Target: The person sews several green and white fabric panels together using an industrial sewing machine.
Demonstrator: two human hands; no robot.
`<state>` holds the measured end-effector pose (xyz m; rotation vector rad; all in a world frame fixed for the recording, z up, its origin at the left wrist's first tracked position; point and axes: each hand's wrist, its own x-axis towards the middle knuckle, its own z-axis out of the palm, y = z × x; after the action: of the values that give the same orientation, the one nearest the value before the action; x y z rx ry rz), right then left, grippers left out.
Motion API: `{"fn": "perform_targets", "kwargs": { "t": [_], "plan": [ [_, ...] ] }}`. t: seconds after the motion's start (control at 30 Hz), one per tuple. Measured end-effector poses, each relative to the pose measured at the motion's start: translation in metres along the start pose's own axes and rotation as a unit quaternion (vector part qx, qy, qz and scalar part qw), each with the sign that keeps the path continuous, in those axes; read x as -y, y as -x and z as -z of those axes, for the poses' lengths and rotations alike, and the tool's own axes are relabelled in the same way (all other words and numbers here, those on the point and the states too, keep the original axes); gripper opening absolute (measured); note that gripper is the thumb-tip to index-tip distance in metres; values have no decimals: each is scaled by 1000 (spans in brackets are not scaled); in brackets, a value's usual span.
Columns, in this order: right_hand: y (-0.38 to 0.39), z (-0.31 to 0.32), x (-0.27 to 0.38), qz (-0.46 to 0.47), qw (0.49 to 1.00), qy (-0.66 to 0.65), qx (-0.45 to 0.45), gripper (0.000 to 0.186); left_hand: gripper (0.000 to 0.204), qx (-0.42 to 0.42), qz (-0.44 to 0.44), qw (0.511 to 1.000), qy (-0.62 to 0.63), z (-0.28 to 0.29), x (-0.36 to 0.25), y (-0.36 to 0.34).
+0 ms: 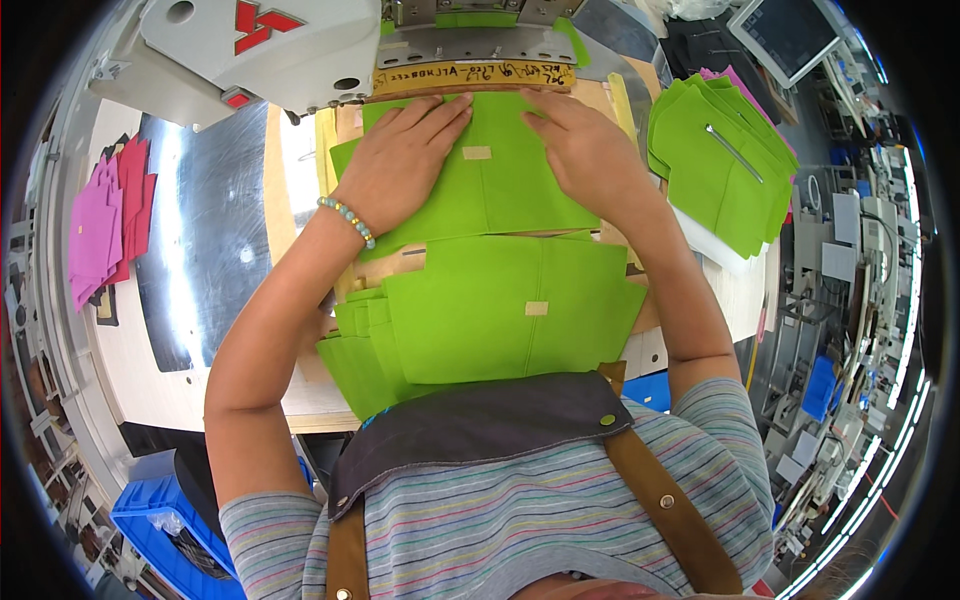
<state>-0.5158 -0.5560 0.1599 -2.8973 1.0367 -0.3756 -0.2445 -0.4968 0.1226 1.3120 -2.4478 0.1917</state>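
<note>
A bright green fabric panel point(500, 190) with a small tan tape patch lies under both of my hands, its far edge against a yellow guide strip point(470, 78) marked with writing. My left hand point(405, 150), with a beaded bracelet at the wrist, rests flat on the panel's left part, fingers extended toward the strip. My right hand point(590, 150) touches its far right side with the index finger stretched out; the other fingers are partly hidden beneath the hand. Closer to me, more green panels point(470, 310) lie in an overlapping pile, the top one also carrying a tan patch.
A white machine point(270, 50) with a metal clamp bar point(480, 45) stands at the far side. At right lies a green panel stack point(700, 190) topped by a slim silver tool point(735, 152). Pink pieces point(95, 235) and red pieces point(135, 200) lie left; a blue crate point(165, 530) sits below.
</note>
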Motion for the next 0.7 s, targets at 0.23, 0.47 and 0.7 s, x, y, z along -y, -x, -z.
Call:
{"fn": "perform_targets", "kwargs": {
  "t": [0.23, 0.47, 0.7],
  "plan": [
    [-21, -10, 25, 100, 994, -26, -32, 43, 51, 16, 22, 999, 32, 1, -1, 0],
    [-27, -10, 28, 97, 995, -4, -18, 43, 52, 11, 21, 999, 48, 1, 0, 0],
    [-30, -11, 31, 51, 998, -23, -18, 42, 48, -1, 20, 999, 46, 0, 1, 0]
  ]
}}
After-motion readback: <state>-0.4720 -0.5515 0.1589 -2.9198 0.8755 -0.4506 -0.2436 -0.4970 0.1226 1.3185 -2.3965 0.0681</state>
